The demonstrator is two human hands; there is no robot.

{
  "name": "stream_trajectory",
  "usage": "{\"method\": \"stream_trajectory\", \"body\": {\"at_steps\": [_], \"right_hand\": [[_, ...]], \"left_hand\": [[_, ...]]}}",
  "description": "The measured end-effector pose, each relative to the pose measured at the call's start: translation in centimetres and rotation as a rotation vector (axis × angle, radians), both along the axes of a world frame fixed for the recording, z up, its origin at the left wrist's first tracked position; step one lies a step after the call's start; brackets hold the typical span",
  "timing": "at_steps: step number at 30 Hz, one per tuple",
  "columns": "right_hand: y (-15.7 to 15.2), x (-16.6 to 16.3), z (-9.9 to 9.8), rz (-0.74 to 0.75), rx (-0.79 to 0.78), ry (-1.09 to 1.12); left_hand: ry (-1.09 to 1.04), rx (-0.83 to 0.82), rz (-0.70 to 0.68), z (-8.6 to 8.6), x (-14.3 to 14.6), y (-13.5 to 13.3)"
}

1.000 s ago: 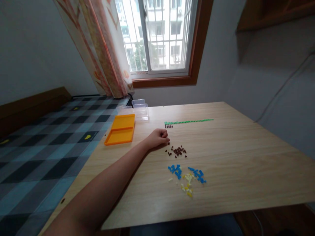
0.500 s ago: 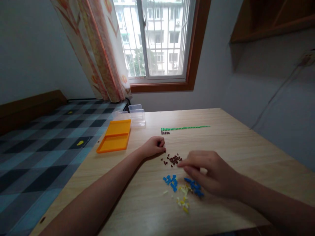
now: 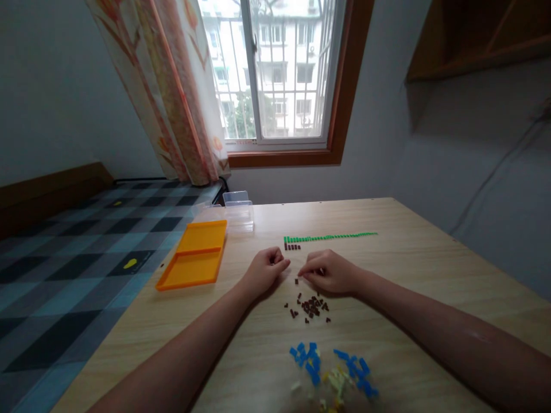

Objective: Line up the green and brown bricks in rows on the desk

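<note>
Across the near part of the table (image 3: 430, 298), two loose clusters of blue pieces (image 3: 313, 367) are spread, with cream and yellow pieces (image 3: 338, 380) scattered between and in front of them, partly blurred. Farther on, small brown pieces (image 3: 310, 307) are heaped, with a few strays around them. Between that heap and the hands, a single brown piece (image 3: 297, 281) is set apart, just beside the fingertips of the right hand (image 3: 329, 272). The fingers of the right hand are bent and brought together toward a pinch; whether a piece is gripped between them cannot be told. Opposite, the left hand (image 3: 267, 272) is loosely curled, its thumb pointed toward the right hand; whether anything is held inside it cannot be made out. To the left, well apart from both hands, an orange tray (image 3: 198, 267) is placed, with a ridge across its middle. Beyond the hands, a short row of brown pieces (image 3: 293, 247) is lined up just in front of the left end of a long green row (image 3: 329, 237). Behind the tray, clear plastic boxes (image 3: 240, 217) are stood. Farthest off, a patterned curtain (image 3: 181, 103) is hung beside a window (image 3: 288, 74).
</note>
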State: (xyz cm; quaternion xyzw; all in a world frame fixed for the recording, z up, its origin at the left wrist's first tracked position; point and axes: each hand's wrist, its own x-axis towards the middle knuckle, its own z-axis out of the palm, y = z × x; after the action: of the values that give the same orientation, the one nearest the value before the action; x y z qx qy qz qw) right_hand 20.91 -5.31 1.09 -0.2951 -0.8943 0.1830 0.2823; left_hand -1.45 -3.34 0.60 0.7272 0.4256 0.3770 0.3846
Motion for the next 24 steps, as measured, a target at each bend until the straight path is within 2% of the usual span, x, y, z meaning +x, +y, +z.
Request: {"method": "stream_trajectory", "body": {"at_steps": [4, 8, 16, 24], "right_hand": [[-0.7, 0.0, -0.6, 0.039, 0.036, -0.057], [-0.4, 0.6, -0.6, 0.004, 0.099, -0.122], [3.2, 2.9, -1.1, -0.257, 0.1, -0.156], [4.6, 1.6, -2.0, -0.393, 0.104, -0.176]], "left_hand": [[-0.032, -0.039, -0.002, 0.0, -0.1, 0.0], [-0.044, -0.045, -0.001, -0.1, 0.0, -0.1], [-0.026, -0.07, -0.012, 0.0, -0.1, -0.1], [0.0, -0.065, -0.017, -0.1, -0.1, 0.0]]}}
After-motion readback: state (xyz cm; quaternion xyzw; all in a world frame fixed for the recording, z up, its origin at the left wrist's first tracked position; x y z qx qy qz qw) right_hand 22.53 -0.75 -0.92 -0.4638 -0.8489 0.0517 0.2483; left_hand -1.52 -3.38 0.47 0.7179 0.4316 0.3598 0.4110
